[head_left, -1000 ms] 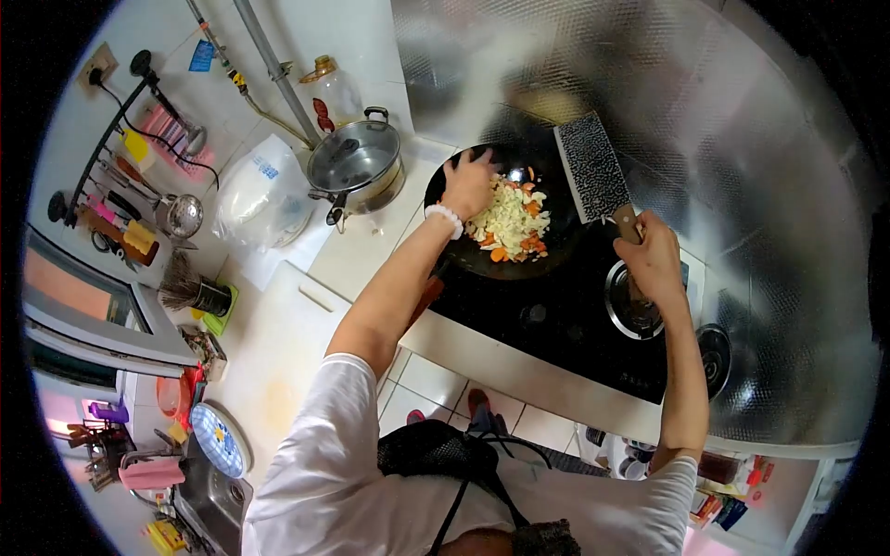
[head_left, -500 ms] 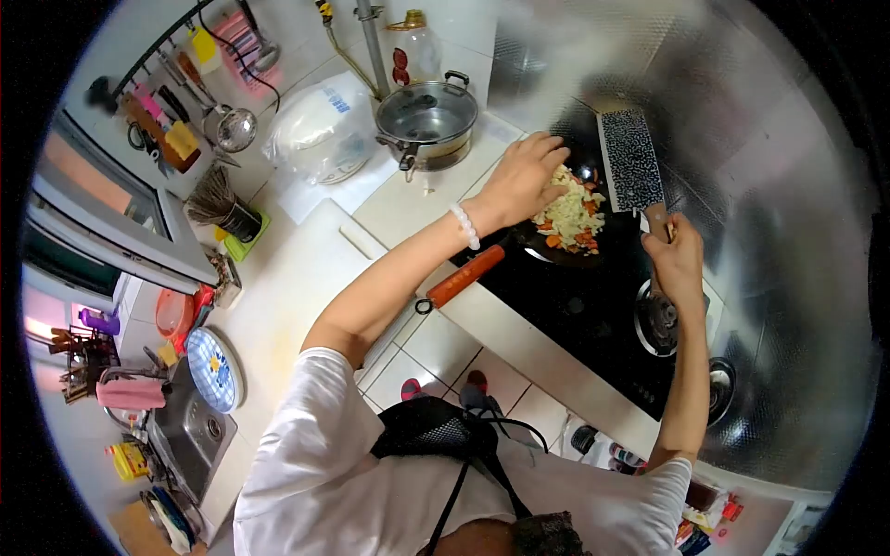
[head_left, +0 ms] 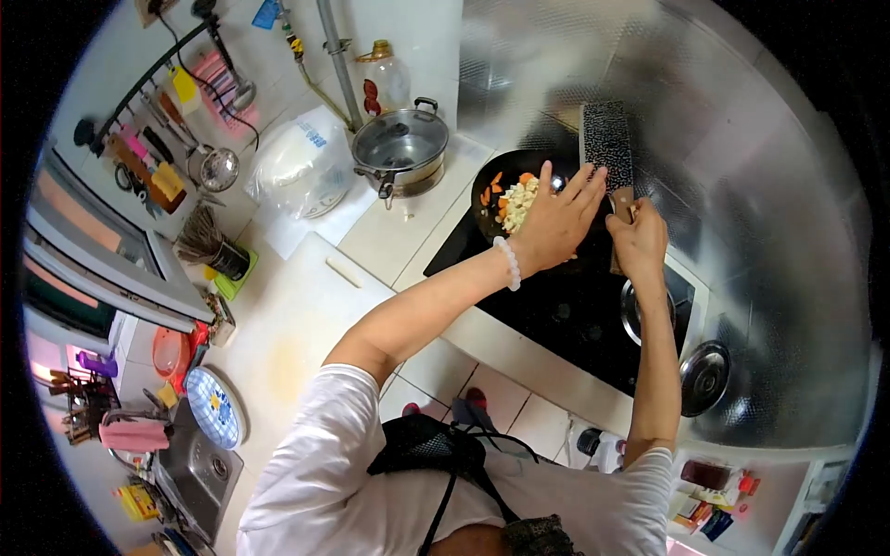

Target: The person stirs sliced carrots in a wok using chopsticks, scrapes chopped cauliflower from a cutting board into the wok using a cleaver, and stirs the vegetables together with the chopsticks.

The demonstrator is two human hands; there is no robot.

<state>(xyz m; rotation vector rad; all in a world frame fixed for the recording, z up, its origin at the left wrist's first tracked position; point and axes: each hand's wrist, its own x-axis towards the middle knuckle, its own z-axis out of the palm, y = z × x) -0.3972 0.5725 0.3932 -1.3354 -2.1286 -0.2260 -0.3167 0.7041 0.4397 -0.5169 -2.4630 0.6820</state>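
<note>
My right hand point(head_left: 640, 236) is closed round the wooden handle of a cleaver point(head_left: 605, 148), whose dark patterned blade points up and away beside the wok. My left hand point(head_left: 560, 222) is over the right part of the black wok point(head_left: 482, 171), fingers spread and pointing toward the blade, with nothing seen in it. Whether its fingertips touch the blade is unclear. Chopped pale vegetable point(head_left: 517, 204) and orange carrot pieces point(head_left: 496, 183) lie in the wok, partly hidden by my left hand.
The wok is on a black cooktop point(head_left: 556, 310). To its left are a lidded pot point(head_left: 399, 148), a bagged bowl point(head_left: 306, 167) and a white cutting board point(head_left: 324, 287). A round black lid point(head_left: 705, 378) leans at the right.
My left hand has moved off the food toward the cleaver, its fingers now spread. The blade is more upright and nearer the left hand. The camera view has shifted.
</note>
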